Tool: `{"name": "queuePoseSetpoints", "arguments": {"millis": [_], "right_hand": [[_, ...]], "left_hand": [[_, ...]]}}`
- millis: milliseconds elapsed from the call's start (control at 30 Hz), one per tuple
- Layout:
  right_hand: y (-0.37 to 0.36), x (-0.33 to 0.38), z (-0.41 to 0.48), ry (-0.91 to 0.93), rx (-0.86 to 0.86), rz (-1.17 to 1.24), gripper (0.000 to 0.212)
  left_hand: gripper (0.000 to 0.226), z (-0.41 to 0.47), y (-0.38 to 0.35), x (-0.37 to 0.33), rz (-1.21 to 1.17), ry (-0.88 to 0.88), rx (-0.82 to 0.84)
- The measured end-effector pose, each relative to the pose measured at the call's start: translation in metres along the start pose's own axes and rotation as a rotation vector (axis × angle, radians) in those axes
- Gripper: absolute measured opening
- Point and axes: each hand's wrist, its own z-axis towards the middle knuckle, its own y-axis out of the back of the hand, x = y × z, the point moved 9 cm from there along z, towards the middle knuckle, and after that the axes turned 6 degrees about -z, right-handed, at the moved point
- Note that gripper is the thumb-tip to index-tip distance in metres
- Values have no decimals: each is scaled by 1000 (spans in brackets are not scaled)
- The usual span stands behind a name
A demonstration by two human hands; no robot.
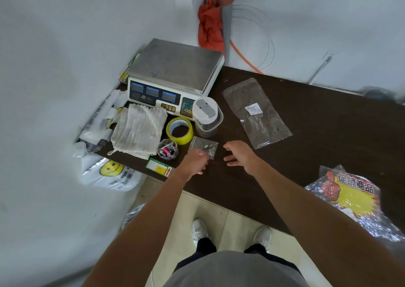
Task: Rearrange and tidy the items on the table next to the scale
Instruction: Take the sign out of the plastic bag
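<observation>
A grey-and-white scale [175, 67] stands at the back left of the dark table [317, 133]. In front of it lie a white cloth [140, 131], a yellow tape roll [179, 131], a clear lidded container [207, 115], a little pouch of batteries [167, 151] and a small clear bag of screws [205, 146]. My left hand [196, 163] has its fingers curled at that bag's near-left corner; whether it pinches the bag is unclear. My right hand [238, 155] hovers just right of the bag, fingers spread and holding nothing.
A large clear plastic bag [256, 111] lies flat right of the container. A foil-backed promo sign [350, 194] sits at the right front edge. A green label [158, 167] and smiley-face bags [111, 172] hang off the left corner. White walls close in left and behind.
</observation>
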Motion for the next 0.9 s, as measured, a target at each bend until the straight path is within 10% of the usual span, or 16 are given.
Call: {"name": "queuePoseSetpoints", "arguments": {"millis": [900], "right_hand": [[227,-98,-77,-8,-402,-266,22]], "left_hand": [[19,-39,-264,-71,438,-149,385]]}}
